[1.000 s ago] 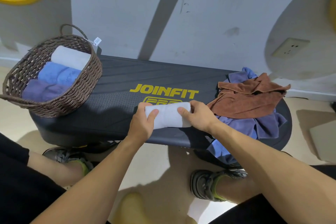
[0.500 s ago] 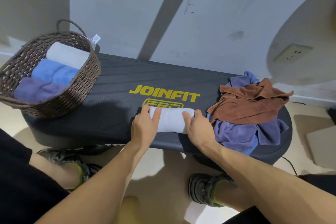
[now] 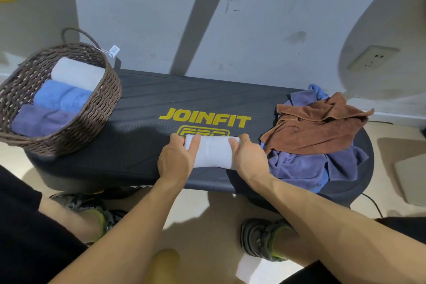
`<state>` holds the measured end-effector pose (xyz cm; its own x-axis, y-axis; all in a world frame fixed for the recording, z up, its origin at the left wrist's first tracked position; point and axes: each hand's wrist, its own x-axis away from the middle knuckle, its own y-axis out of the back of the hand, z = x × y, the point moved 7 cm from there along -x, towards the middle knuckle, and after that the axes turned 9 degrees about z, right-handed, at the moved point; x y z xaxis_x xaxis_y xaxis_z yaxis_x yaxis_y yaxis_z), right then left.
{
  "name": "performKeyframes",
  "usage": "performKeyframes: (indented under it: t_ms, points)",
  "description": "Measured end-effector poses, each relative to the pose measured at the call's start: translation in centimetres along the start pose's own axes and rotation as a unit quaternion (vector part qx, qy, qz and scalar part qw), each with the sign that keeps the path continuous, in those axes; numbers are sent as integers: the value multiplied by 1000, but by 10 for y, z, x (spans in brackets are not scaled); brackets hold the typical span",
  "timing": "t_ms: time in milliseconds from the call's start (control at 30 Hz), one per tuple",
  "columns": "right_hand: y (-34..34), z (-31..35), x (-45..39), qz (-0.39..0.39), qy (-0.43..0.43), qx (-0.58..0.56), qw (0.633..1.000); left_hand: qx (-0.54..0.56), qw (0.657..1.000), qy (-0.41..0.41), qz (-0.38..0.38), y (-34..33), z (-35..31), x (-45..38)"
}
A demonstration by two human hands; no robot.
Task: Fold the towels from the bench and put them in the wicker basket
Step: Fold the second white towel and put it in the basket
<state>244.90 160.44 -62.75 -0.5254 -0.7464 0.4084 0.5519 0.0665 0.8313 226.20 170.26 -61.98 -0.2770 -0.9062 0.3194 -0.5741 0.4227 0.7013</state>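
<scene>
Head view, the only one you have: count three rolled towels in the wicker basket [image 3: 96,108], a white one [image 3: 77,74] farthest from you, a blue one [image 3: 62,97] in the middle and a purple one [image 3: 39,120] nearest, lying side by side. One more white towel roll [image 3: 213,152] sits on the bench [image 3: 143,108] in front of you, just below the yellow JOINFIT lettering [image 3: 205,119]. Its long axis runs left to right along the bench, parallel to the near edge. Your left hand [image 3: 176,160] grips its left end and your right hand [image 3: 247,159] grips its right end, fingers curled over the top of the roll.

At the bench's right end lies a loose heap: one brown towel [image 3: 315,127] crumpled on top, one purple towel [image 3: 299,166] spread beneath it, and a bit of blue cloth [image 3: 317,90] showing at the back, with another blue edge at the front.

The basket is oval, woven of dark brown twisted strands, with a loop handle and a small paper tag [image 3: 114,49]. It stands on the bench's left end. The bench top is dark, rounded at the ends, with a dotted, grooved texture. The towels look soft and plush.
</scene>
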Motion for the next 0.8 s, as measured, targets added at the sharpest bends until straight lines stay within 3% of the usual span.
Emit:
performKeyframes:
  t_ms: [100, 200, 267, 333, 433, 533, 600, 700, 800]
  points:
    - [0, 2, 0, 11, 11, 12, 1000, -42, 998, 12, 46, 0, -2, -5]
    - [-1, 4, 0, 28, 30, 24, 999, -74, 981, 87, 156, -3, 4, -9]
    - [0, 4, 0, 41, 34, 24, 998, -34, 963, 145, 225, -6, 8, -7]
    - [0, 3, -1, 49, 28, 8, 998, 99, 944, 174, 262, -11, 11, -9]
    - [-1, 3, -3, 85, 31, -3, 996, 333, 895, 177, 239, -16, 7, -9]
    - [5, 2, -5, 133, 30, -49, 989, 415, 872, 186, 181, -21, 6, -2]
    - [9, 1, -7, 165, 33, -62, 984, 440, 862, 187, 171, -26, 3, 2]
    - [15, 0, -4, 189, 36, -60, 980, 430, 863, 150, 217, -29, -11, 3]
    - [21, 6, -1, 236, 42, -4, 971, 341, 908, 95, 224, -20, -21, -4]
